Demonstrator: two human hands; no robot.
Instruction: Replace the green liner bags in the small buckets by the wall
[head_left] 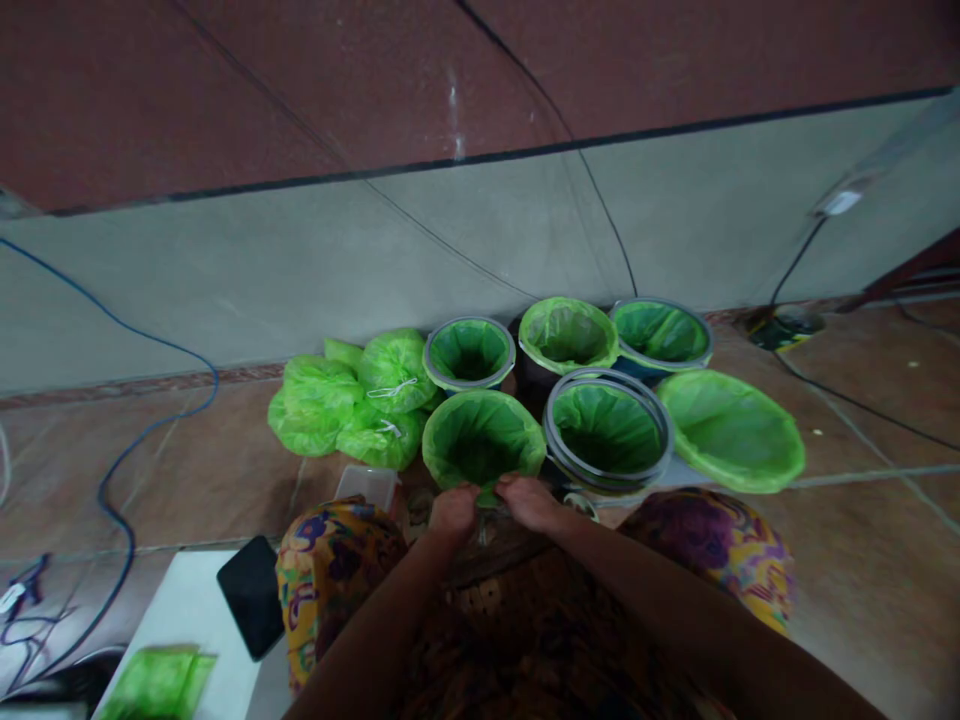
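Note:
Both my hands are at the near edge of a bin lined with a thin green bin liner [480,425], whose top is folded out over the rim. My left hand [454,512] is closed on the liner's near edge. Just right of it, my right hand [529,502] pinches the same edge. The fingertips are partly hidden by the backs of the hands. Beside this bin on the right stands another lined bin [607,425] with grey rings around its top.
Behind stand more lined bins [568,335] along the wall. Several tied green bags [319,400] lie to the left. A tablet [253,597] and folded green liners [161,680] rest on a white surface [176,600]. A blue cable [124,460] crosses the floor.

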